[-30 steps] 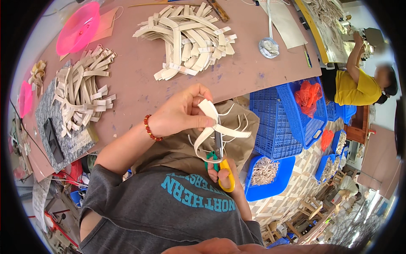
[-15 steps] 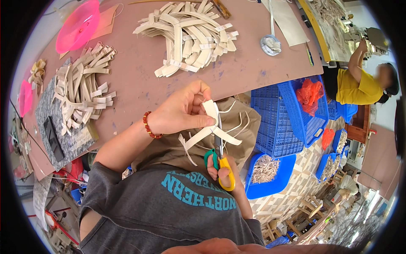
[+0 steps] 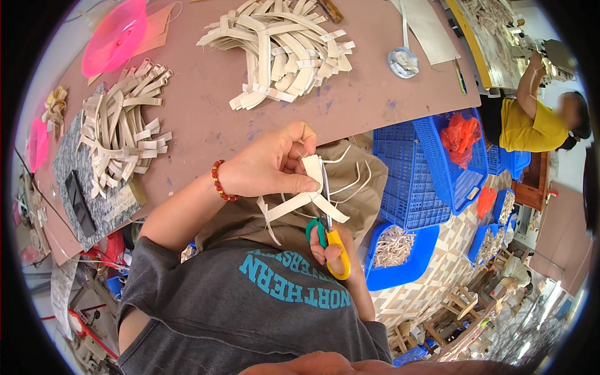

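Note:
My left hand (image 3: 275,164), with a red bead bracelet at the wrist, pinches a cream strap piece (image 3: 310,167) over my lap. The piece branches into several strips, and thin cords trail from it. My right hand (image 3: 333,250) grips scissors (image 3: 337,257) with one green and one yellow handle. Their blades point away from me and lie against the right edge of the piece; whether they are apart is hard to make out. Beyond my hands, a heap of similar cream straps (image 3: 284,53) lies on the brown table. Another strap heap (image 3: 122,125) rests at the left.
A pink basin (image 3: 115,37) and a dark phone (image 3: 80,203) are on the left. Right of the straps stands a small dish (image 3: 403,64). Blue crates (image 3: 409,181) and a blue tub (image 3: 412,262) of cream pieces flank my right side. A person in yellow (image 3: 531,128) works farther right.
The scissors and my right hand have shifted slightly right and the blades sit along the strap's edge. The strap piece has tilted a little in my left hand, its cords swinging.

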The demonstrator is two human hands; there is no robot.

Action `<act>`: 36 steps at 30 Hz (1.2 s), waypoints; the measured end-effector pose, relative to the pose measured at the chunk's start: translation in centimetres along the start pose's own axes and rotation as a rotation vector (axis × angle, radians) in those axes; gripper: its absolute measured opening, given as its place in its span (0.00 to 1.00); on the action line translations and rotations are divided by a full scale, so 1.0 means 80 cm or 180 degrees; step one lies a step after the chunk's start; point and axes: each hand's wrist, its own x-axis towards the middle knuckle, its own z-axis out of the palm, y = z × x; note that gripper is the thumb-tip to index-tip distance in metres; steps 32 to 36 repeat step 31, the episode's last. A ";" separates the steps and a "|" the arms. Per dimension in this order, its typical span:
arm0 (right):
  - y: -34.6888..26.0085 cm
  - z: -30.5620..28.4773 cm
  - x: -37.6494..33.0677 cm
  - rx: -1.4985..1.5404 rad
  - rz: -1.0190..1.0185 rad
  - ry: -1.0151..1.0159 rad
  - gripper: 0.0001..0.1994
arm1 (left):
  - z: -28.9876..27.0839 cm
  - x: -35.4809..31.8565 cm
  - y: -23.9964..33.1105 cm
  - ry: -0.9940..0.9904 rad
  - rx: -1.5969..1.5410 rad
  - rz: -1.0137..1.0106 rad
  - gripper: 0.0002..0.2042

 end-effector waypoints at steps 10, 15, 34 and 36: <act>-0.001 0.003 -0.003 0.0247 0.0307 0.0176 0.18 | 0.000 0.000 -0.004 -0.0158 0.0133 -0.0155 0.19; 0.007 0.005 0.002 0.0572 0.0688 0.0403 0.21 | -0.005 -0.003 -0.017 -0.0055 -0.0314 -0.0048 0.19; 0.043 -0.027 0.018 0.0427 -0.0154 0.1014 0.24 | -0.222 -0.303 0.108 0.4676 0.2877 0.0913 0.22; 0.043 -0.027 0.018 0.0427 -0.0154 0.1014 0.24 | -0.222 -0.303 0.108 0.4676 0.2877 0.0913 0.22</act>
